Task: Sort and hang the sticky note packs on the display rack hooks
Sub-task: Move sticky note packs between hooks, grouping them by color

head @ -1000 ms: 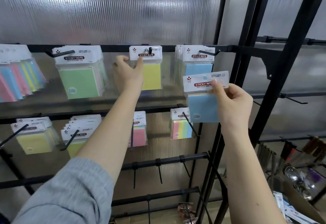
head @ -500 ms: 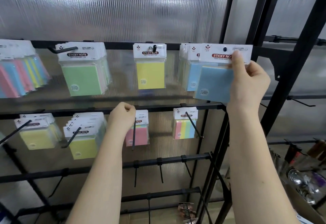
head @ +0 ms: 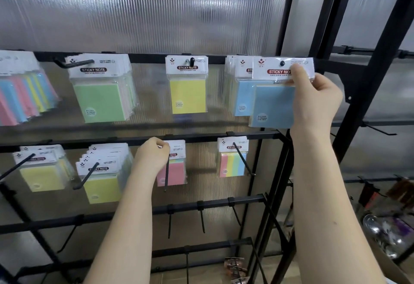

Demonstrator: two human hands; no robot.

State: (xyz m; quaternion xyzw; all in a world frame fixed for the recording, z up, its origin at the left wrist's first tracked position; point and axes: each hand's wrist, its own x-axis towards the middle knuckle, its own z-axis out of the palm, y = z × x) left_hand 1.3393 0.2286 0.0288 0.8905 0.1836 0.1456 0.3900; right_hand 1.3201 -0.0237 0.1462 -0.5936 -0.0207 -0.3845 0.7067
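Note:
My right hand (head: 313,95) pinches the header card of a blue sticky note pack (head: 274,106) at the top-right hook; the hook tip shows through the card's hole, in front of other blue packs (head: 243,98). My left hand (head: 152,156) is curled at the top of a pink pack (head: 173,171) on the second row, fingers at its card by the hook. Whether it grips the card is unclear. A yellow pack (head: 188,95) hangs alone on the top row's middle hook.
Green packs (head: 100,100) and multicolour packs (head: 20,100) hang top left. Yellow packs (head: 42,176), yellow-green packs (head: 100,185) and a striped pack (head: 233,162) fill the second row. Bare hooks (head: 201,218) jut from the lower bars. A black frame post (head: 369,95) stands at right.
My right hand raised the blue pack from mid-height to the top-right hook. My left hand left the yellow pack and dropped to the pink pack on the second row.

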